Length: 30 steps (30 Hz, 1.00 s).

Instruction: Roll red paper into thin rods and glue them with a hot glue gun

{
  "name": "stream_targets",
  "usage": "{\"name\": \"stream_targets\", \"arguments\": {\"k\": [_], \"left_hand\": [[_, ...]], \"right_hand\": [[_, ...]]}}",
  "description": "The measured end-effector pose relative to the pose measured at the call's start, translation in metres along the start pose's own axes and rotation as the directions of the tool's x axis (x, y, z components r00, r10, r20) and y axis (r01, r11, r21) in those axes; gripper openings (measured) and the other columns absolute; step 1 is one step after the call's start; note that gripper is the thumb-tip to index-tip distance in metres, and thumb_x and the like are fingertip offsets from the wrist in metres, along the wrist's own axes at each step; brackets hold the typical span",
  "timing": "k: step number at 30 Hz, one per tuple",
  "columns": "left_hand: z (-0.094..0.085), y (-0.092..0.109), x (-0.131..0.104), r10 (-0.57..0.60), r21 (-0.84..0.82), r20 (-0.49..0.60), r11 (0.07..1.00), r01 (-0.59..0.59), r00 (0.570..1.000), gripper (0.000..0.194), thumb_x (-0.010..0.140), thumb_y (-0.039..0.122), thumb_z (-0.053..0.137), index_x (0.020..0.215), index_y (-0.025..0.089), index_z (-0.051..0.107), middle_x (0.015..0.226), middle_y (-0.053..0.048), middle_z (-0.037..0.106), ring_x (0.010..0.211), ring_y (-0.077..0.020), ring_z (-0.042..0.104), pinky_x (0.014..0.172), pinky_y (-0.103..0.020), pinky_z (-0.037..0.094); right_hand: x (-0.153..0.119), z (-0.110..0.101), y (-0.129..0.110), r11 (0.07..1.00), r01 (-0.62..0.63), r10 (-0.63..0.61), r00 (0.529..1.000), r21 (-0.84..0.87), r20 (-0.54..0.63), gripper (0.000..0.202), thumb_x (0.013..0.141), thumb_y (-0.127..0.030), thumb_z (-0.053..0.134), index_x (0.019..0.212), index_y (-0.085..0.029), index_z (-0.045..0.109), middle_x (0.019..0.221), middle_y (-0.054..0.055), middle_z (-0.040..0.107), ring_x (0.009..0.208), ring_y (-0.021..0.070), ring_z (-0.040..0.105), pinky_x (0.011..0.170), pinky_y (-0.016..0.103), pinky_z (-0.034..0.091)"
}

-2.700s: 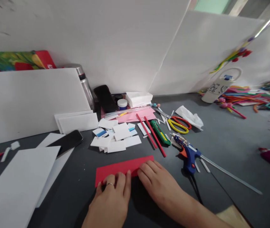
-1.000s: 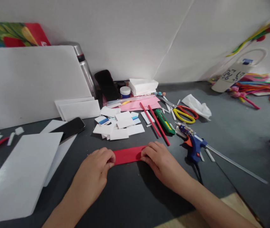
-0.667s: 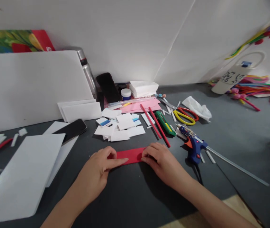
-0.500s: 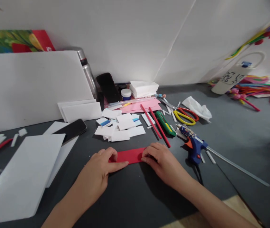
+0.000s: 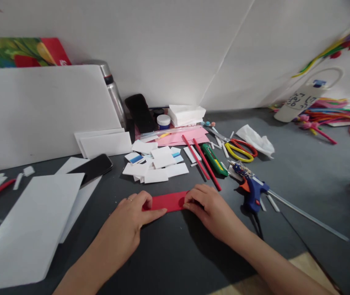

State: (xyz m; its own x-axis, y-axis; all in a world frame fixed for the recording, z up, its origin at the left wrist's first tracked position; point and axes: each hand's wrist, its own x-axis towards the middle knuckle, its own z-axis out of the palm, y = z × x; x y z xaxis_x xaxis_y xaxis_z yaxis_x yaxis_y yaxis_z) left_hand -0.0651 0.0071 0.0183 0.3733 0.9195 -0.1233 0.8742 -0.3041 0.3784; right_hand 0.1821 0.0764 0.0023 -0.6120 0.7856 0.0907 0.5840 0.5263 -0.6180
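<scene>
Red strip (image 5: 172, 201) lies flat on the tabletop (image 5: 162, 258), and you have both hands on it. Your left hand (image 5: 128, 217) is closed in narrow at its left end, fingers curled over, thumb stretched along the near edge. Your right hand (image 5: 207, 207) pinches its right end, thumb and fingers close together. Change noted: the red strip shows as a slimmer band than in the oldest view, and your left thumb, tucked in a second ago, now points along the near edge. Since the last half second, hardly any shift. My reading: the sheet is turned over on itself and you are steadying that near edge; layers too small to tell, and both ends sit under your fingers. Just beyond the red strip, a heap of white cards (image 5: 162, 157); beyond and to its right, two red sticks (image 5: 207, 164), then a green cutter (image 5: 214, 159) and scissors (image 5: 239, 152). Right of the red strip, past your right hand, a blue glue gun (image 5: 253, 192). Left of it, well apart, a white board (image 5: 33, 233) near a black phone (image 5: 96, 166).
</scene>
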Motion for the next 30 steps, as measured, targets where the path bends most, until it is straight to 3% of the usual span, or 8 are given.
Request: {"name": "stream_targets", "arguments": {"k": [5,14,23,30], "left_hand": [[-0.002,0.009,0.0,0.01,0.132,0.032,0.991,-0.014,0.999,0.077,0.072,-0.007,0.039,0.131,0.037,0.061,0.106,-0.009,0.056,0.092,-0.0255,0.051,0.077,-0.044,0.046],[0.014,0.021,0.001,0.132,0.327,-0.038,0.938,-0.112,0.991,0.056,0.079,-0.002,0.042,0.129,0.014,0.061,0.112,-0.015,0.062,0.098,-0.0286,0.054,0.082,-0.046,0.05],[0.019,0.027,0.0,0.102,0.472,-0.052,0.879,-0.066,0.993,0.053,0.082,-0.002,0.041,0.128,0.016,0.061,0.103,-0.013,0.066,0.093,-0.0278,0.06,0.076,-0.042,0.054],[0.026,0.039,-0.004,0.1,0.571,-0.081,0.82,-0.036,0.992,0.047,0.087,0.001,0.044,0.13,0.011,0.06,0.106,-0.016,0.065,0.091,-0.0251,0.062,0.073,-0.037,0.055]], "right_hand": [[0.0,0.001,0.0,1.0,0.004,-0.004,1.0,-0.022,0.003,0.012,0.096,-0.016,0.056,0.085,-0.02,0.061,0.088,0.004,0.062,0.084,0.0197,0.055,0.073,0.031,0.038],[-0.004,0.004,-0.002,0.992,-0.003,-0.002,0.999,-0.122,-0.033,0.014,0.097,-0.013,0.05,0.087,-0.018,0.059,0.088,0.006,0.06,0.084,0.0215,0.051,0.076,0.034,0.038],[-0.006,0.003,-0.005,0.962,-0.012,0.005,1.0,-0.272,-0.026,0.015,0.099,-0.016,0.047,0.091,-0.018,0.06,0.093,0.008,0.06,0.086,0.0226,0.053,0.077,0.035,0.037],[-0.007,0.002,-0.002,0.972,-0.049,0.034,0.997,-0.23,-0.066,0.012,0.098,-0.016,0.051,0.09,-0.019,0.061,0.094,0.007,0.06,0.087,0.0217,0.055,0.08,0.035,0.037]]}}
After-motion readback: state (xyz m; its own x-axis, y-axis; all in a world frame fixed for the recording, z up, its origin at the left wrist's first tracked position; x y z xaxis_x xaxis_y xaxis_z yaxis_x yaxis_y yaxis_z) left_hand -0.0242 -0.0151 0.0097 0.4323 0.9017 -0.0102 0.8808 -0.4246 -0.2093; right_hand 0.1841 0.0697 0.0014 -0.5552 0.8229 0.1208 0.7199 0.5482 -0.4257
